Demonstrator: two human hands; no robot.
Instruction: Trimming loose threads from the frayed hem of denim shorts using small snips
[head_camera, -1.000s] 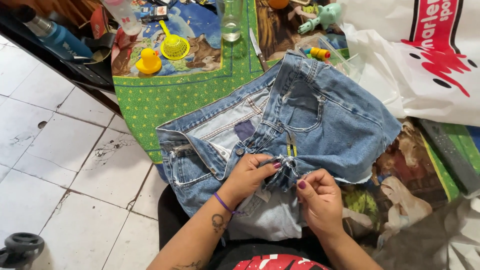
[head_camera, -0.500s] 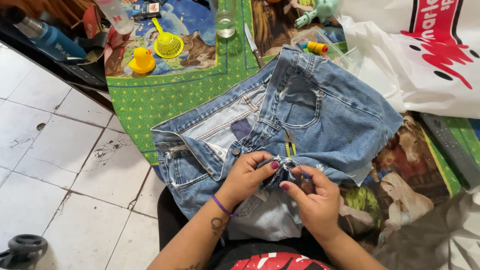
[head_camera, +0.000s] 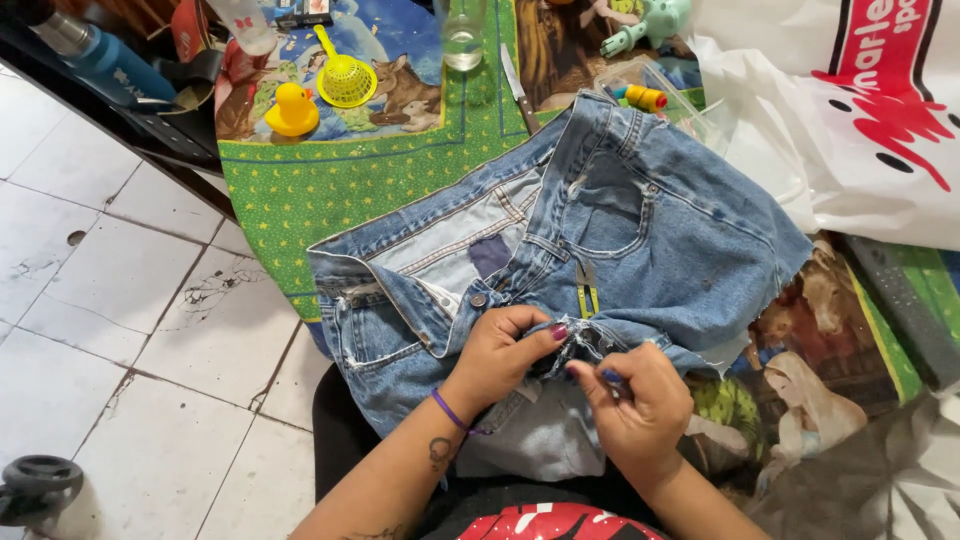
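— What do the two hands have hold of?

— A pair of cut-off blue denim shorts (head_camera: 600, 240), spread waist-open across the counter (head_camera: 330, 190) with its green patterned cloth, the lower part hanging over the edge toward the person's lap. The left hand (head_camera: 500, 350) pinches a fold of the frayed hem, fingers (head_camera: 545, 335) pressed together on the denim. The right hand (head_camera: 640, 400) sits just beside it, fingers curled in on the same frayed edge and on something small with a blue tip; what that is I cannot tell.

— Anything lying on the shorts?

— A small yellow-green tool (head_camera: 587, 290), narrow like tweezers or snips, rests on the denim just above the hands.

— And around them?

— At the far side of the counter a yellow rubber duck (head_camera: 292, 110) stands near a yellow plastic strainer (head_camera: 345, 78). A clear glass (head_camera: 462, 40) is beyond the waistband, and a white plastic bag with red print (head_camera: 850, 120) lies to the right, touching the shorts. White floor tiles (head_camera: 110, 300) show on the left.
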